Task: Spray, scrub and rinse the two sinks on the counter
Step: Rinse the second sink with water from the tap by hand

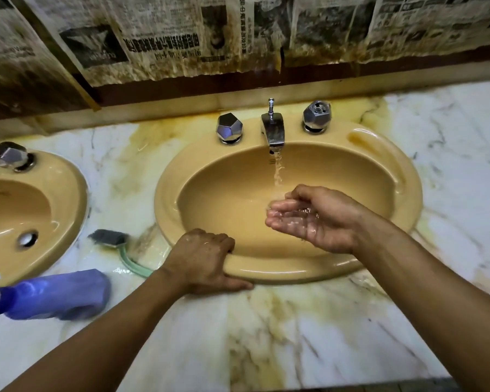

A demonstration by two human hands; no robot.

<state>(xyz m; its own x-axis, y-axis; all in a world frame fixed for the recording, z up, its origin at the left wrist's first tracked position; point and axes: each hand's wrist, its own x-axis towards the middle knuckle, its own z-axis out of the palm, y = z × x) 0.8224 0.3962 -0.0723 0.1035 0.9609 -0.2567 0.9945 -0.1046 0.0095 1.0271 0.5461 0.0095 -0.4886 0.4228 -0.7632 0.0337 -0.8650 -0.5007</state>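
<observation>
The fingers (277, 216) of the right hand (309, 219) lie pressed together and gently curved, palm up, making a cup under the water (278, 171) that falls from the tap (273, 131). Water pools in the palm and spills over. The left hand (207, 261) grips the front rim of the right sink (294, 268), its fingers curled over into the basin and its thumb stretched along the outer edge on the counter (266, 335). This looks like the rinsing step on this sink. The next move probably calls for throwing or wiping the cupped water round the basin walls, which the stream itself does not reach. The right basin holds only a thin running film of water, and its drain is hidden behind the hand. The left sink (68, 193), partly out of view, shows an open drain and no standing water. Between the two sinks, the brush (116, 244) lies on the wet counter just beside the left wrist. The blue spray bottle (54, 292) lies on its side in front of the left sink, and how full it is cannot be told.
</observation>
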